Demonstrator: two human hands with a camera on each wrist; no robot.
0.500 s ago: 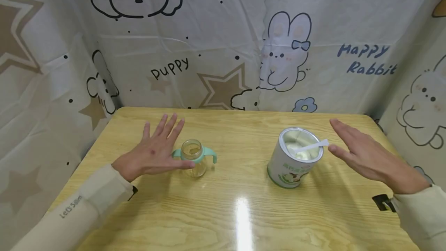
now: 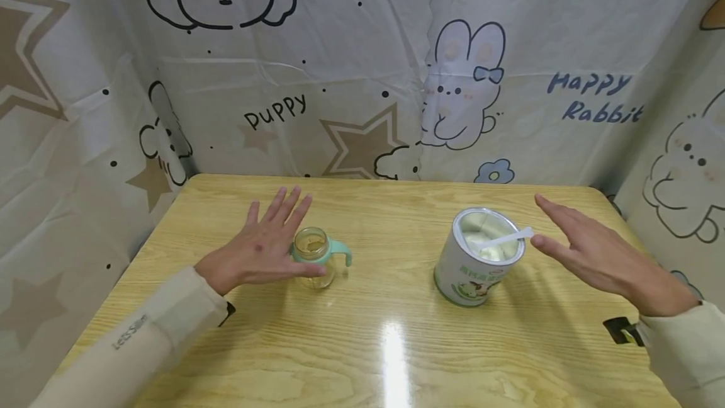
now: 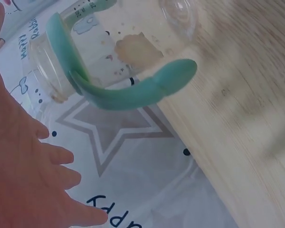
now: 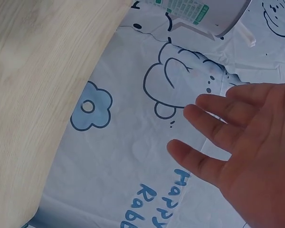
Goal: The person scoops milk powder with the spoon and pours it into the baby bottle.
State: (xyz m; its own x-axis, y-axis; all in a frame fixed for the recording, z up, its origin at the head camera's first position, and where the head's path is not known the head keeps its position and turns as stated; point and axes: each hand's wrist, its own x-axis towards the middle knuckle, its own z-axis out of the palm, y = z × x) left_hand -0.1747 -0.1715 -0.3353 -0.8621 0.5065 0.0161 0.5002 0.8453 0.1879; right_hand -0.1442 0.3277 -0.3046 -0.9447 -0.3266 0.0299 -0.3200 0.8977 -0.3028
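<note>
A clear baby bottle (image 2: 312, 243) without a lid stands upright on the table, with mint-green handles (image 3: 128, 95) on its collar. My left hand (image 2: 262, 250) hovers beside it with fingers spread; its thumb passes in front of the bottle, and whether it touches cannot be told. To the right stands a white milk powder tin (image 2: 472, 276), open at the top and holding pale powder. A white scoop (image 2: 504, 239) lies in the powder, its handle sticking out over the rim. My right hand (image 2: 595, 254) is held to the right of the tin, fingers extended, holding nothing.
The wooden table (image 2: 362, 345) carries the bottle on the left and the tin on the right. A printed cloth (image 2: 340, 68) hangs behind it and along both sides.
My left hand has moved slightly right, closer to the bottle, and covers its left handle more. My right hand, the tin and the bottle have hardly moved.
</note>
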